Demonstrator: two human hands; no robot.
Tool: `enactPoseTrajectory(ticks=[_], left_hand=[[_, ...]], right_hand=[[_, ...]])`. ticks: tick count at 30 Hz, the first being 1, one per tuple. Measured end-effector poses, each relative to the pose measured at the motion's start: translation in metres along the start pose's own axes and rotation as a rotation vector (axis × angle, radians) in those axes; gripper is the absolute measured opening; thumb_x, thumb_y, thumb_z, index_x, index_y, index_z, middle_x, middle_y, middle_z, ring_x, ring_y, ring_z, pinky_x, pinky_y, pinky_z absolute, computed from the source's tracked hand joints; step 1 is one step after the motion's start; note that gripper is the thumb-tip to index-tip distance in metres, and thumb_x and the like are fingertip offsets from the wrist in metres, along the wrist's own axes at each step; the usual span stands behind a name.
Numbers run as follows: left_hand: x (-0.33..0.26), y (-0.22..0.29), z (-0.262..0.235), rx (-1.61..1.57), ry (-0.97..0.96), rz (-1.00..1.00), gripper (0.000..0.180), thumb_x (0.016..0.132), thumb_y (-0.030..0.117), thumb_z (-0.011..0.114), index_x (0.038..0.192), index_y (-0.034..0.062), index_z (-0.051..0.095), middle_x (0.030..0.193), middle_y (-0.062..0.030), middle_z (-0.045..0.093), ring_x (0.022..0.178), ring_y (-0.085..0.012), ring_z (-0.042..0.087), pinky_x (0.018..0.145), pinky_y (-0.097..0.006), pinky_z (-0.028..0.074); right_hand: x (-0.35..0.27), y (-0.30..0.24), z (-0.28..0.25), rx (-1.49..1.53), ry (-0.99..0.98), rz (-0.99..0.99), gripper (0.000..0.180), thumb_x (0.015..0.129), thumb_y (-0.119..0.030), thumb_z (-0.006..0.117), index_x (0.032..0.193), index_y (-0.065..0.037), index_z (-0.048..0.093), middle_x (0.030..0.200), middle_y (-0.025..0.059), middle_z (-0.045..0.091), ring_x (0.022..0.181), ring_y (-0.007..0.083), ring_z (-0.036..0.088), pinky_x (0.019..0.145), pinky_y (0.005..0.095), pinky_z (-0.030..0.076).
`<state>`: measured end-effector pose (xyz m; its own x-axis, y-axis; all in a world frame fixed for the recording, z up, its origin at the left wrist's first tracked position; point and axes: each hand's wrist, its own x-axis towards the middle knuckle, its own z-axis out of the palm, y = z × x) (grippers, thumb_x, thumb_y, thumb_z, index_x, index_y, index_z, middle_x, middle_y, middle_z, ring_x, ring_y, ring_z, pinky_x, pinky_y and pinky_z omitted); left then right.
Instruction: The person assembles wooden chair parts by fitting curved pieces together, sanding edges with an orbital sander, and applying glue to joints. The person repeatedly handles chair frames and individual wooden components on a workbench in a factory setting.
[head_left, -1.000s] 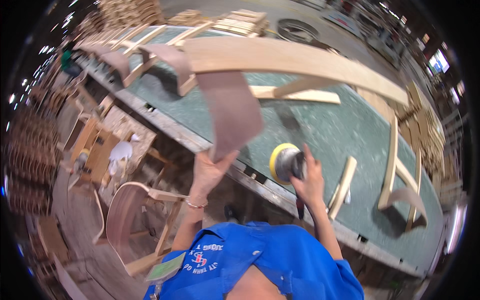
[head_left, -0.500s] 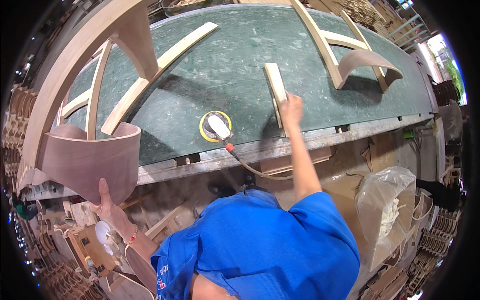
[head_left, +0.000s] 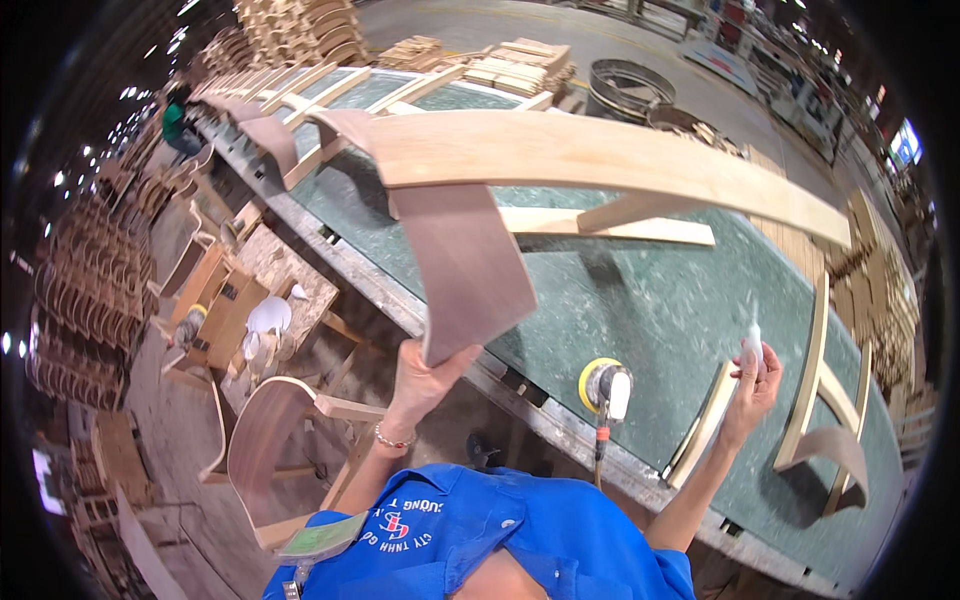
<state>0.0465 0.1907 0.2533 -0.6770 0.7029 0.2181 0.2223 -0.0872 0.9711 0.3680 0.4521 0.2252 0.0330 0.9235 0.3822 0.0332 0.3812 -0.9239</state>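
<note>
My left hand [head_left: 425, 385] grips the lower edge of a wooden chair frame: a curved brown panel [head_left: 465, 265] joined to a long pale rail [head_left: 620, 150]. The frame is held tilted over the bench, and its rail reaches far to the right. In my right hand [head_left: 752, 395], the fingers close round a small white squeeze bottle [head_left: 754, 345] with a thin nozzle pointing up. A pale wood strip [head_left: 700, 425] lies on the bench just left of that hand. Between my hands rests a sander [head_left: 607, 388] with a yellow-rimmed pad and a hose.
The green-topped bench [head_left: 660, 330] carries another chair frame [head_left: 825, 455] at the right and several more along its far left. A person in green [head_left: 175, 120] is at the distant left end. Behind my left arm stands a curved chair frame [head_left: 270, 450]; wood stacks [head_left: 90, 290] lie farther left.
My view has turned. The chair frame in my left hand has swung to lie across the bench. My right hand has risen from beside the wood strip, now showing the bottle.
</note>
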Motion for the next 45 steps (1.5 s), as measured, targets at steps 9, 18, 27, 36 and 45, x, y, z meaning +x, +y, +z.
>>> enactPoseTrajectory(ticks=[9,18,27,36,45], left_hand=[[-0.006,-0.006,0.001,0.133,-0.127,-0.025,0.023,0.080,0.016,0.076,0.093,-0.0006,0.068,0.071,-0.0130,0.067,0.061,-0.0156,0.063,0.059,-0.029,0.048],[-0.012,-0.002,0.001,0.058,-0.173,-0.087,0.024,0.082,0.020,0.075,0.095,0.0015,0.069,0.075,-0.0115,0.069,0.065,-0.0145,0.065,0.062,-0.029,0.050],[-0.014,0.000,0.003,0.051,-0.176,-0.055,0.022,0.081,0.018,0.075,0.095,0.0020,0.069,0.074,-0.0107,0.068,0.065,-0.0141,0.064,0.063,-0.029,0.050],[-0.014,0.005,0.005,0.074,-0.169,-0.070,0.023,0.081,0.019,0.075,0.095,0.0022,0.069,0.074,-0.0114,0.068,0.064,-0.0158,0.065,0.063,-0.030,0.051],[-0.013,-0.006,0.010,0.082,-0.145,0.015,0.023,0.079,0.020,0.076,0.092,0.0023,0.070,0.070,-0.0130,0.067,0.060,-0.0181,0.065,0.059,-0.030,0.050]], right_hand=[[-0.016,-0.172,0.172,0.086,-0.395,-0.750,0.032,0.074,0.004,0.075,0.104,-0.002,0.065,0.099,0.0136,0.070,0.093,0.0252,0.068,0.081,0.0325,0.053],[-0.026,-0.179,0.205,0.027,-0.477,-0.775,0.034,0.072,0.003,0.077,0.103,-0.004,0.067,0.098,0.0124,0.070,0.086,0.0244,0.067,0.072,0.0304,0.053],[-0.029,-0.181,0.203,0.030,-0.494,-0.769,0.034,0.072,0.002,0.077,0.104,-0.004,0.066,0.098,0.0124,0.070,0.087,0.0246,0.067,0.074,0.0312,0.053],[-0.030,-0.177,0.195,0.016,-0.465,-0.754,0.034,0.072,0.002,0.077,0.104,-0.005,0.067,0.098,0.0124,0.070,0.088,0.0245,0.067,0.073,0.0306,0.053],[-0.029,-0.174,0.198,0.022,-0.503,-0.753,0.034,0.073,0.002,0.077,0.105,-0.004,0.066,0.099,0.0126,0.069,0.085,0.0238,0.066,0.072,0.0304,0.052]])
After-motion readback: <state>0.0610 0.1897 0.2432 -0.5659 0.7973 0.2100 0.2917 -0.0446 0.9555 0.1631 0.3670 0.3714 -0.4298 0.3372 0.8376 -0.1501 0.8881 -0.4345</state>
